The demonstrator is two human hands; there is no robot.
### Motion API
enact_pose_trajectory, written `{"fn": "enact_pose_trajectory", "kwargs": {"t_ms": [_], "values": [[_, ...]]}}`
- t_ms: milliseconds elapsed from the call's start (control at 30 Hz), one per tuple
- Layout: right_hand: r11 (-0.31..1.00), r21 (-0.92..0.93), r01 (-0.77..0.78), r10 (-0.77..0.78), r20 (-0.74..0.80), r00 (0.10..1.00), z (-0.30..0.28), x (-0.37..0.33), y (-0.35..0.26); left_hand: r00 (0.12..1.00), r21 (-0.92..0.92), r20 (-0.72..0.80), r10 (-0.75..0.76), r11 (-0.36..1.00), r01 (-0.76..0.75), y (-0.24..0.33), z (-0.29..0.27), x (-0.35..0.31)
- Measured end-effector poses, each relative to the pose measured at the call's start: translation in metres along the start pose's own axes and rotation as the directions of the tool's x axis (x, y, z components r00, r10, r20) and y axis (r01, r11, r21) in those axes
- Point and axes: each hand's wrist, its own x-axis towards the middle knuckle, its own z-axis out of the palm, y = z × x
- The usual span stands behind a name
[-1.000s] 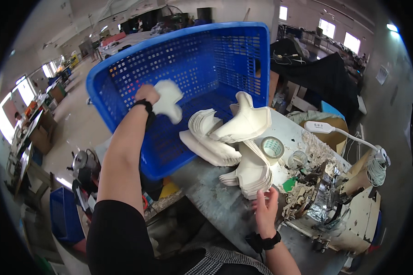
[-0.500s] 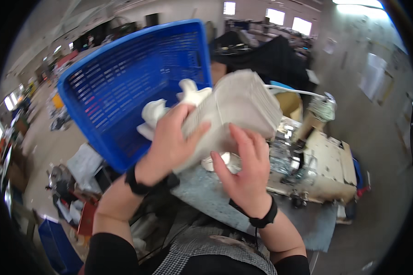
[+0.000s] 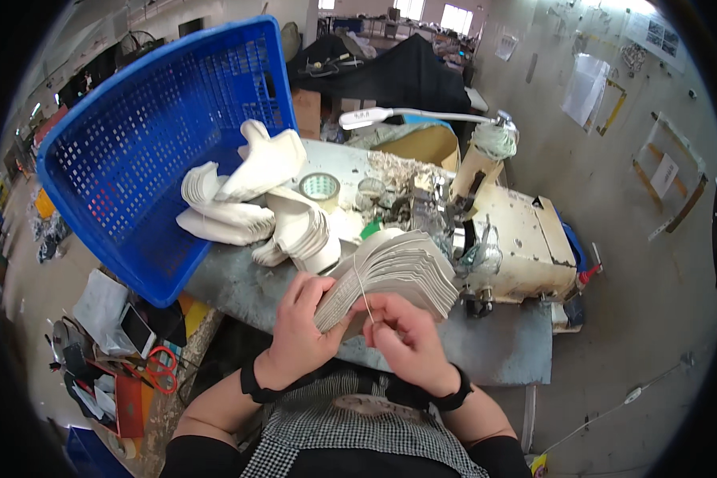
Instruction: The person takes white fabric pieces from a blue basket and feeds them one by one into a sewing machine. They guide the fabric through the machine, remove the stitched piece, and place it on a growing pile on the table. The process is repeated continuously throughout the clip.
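Observation:
A thick stack of off-white cut fabric pieces (image 3: 414, 271) rests over the table's near side, its layers fanned at the right end. Round its middle runs a thin white string (image 3: 360, 275). My left hand (image 3: 299, 338) is closed on the stack's left end, thumb on the near face. With fingertips pinched together, my right hand (image 3: 410, 338) grips the string at the stack's near side. Beyond the stack, more white fabric bundles (image 3: 299, 231) lie in a heap on the table, beside and partly in front of the tilted blue basket (image 3: 159, 131).
An industrial sewing machine (image 3: 526, 247) stands at the right, a white bendy lamp (image 3: 366, 118) reaching over behind it. A tape roll (image 3: 320, 187) sits beyond the bundles. At lower left, orange-handled scissors (image 3: 164, 370) lie among clutter. A grey wall (image 3: 581, 175) is at the right.
The stack has come down and nearer, off its raised, tilted position. My right hand has gone from loosely spread fingers to a pinch on the string. The view has shifted to the right.

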Motion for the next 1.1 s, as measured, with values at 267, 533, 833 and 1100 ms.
{"fn": "enact_pose_trajectory", "kwargs": {"t_ms": [267,533,833,1100], "values": [[0.855,0.489,-0.173,0.066,0.229,0.971,-0.003,-0.017,-0.009,0.805,-0.418,0.567,-0.173,0.782,0.462,-0.004,-0.01,-0.005],[0.805,0.588,0.074,-0.036,-0.076,0.996,-0.028,-0.02,-0.01,0.901,-0.344,0.433,0.039,0.93,0.126,-0.018,0.01,-0.01],[0.799,0.601,-0.021,0.036,-0.012,0.999,-0.046,-0.037,0.018,0.765,-0.26,0.639,0.085,0.959,0.111,-0.023,0.01,-0.004],[0.898,0.339,-0.28,0.247,0.138,0.959,-0.03,-0.031,-0.025,0.762,-0.306,0.648,-0.016,0.91,0.279,-0.001,0.032,0.015]]}}
